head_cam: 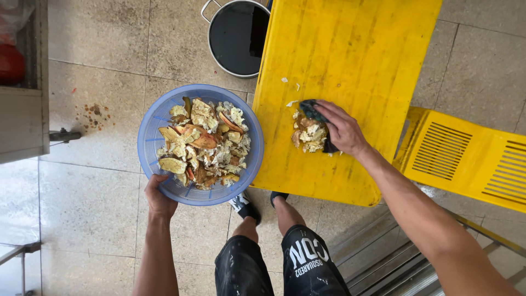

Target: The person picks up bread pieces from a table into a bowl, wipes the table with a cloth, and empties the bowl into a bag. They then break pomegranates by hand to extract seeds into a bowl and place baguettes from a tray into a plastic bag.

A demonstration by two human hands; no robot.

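Gripping the blue basket's [200, 144] near rim, my left hand [158, 198] holds it beside the yellow board [339, 60] — my right hand [342, 127] presses a dark cloth [313, 111] flat against the scrap pile [309, 136] there.

View from above: beige speckled tile floor [98, 49] with dark grout lines and a reddish stain. Grey metal cabinet [24, 109] at left; yellow slatted plastic crate [466, 159] at right; ridged metal step [383, 263] below.
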